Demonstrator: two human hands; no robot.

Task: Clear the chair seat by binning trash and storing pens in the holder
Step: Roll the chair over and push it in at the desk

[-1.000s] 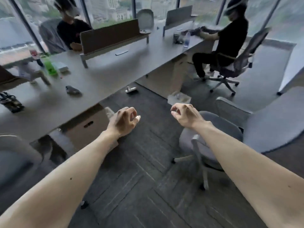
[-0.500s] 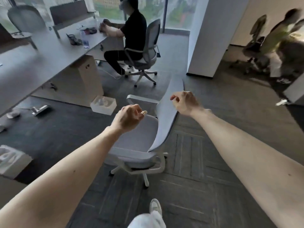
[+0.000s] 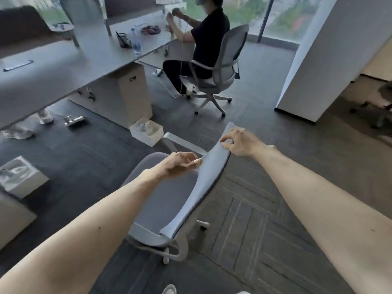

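Observation:
A grey office chair stands just in front of me, its seat (image 3: pixel 169 200) facing left and its backrest (image 3: pixel 214 166) seen edge-on. The visible part of the seat shows nothing lying on it. My right hand (image 3: pixel 238 142) is at the top edge of the backrest, thumb and fingers closed on it. Over the seat, beside the backrest's front face, my left hand (image 3: pixel 181 164) hovers with its fingers curled and holding nothing. A black mesh pen holder (image 3: pixel 123 40) stands far off on the long desk (image 3: pixel 63 66).
A white open box (image 3: pixel 146 133) with pale trash in it sits on the floor by the desk leg, another box (image 3: pixel 20 177) at the left. A seated person (image 3: pixel 201 45) works at the desk's far end. A white pillar (image 3: pixel 331 60) rises on the right.
My view has swung right and closer to the chair. Both hands moved down onto it; the right hand, free in the air before, now holds the backrest's top edge.

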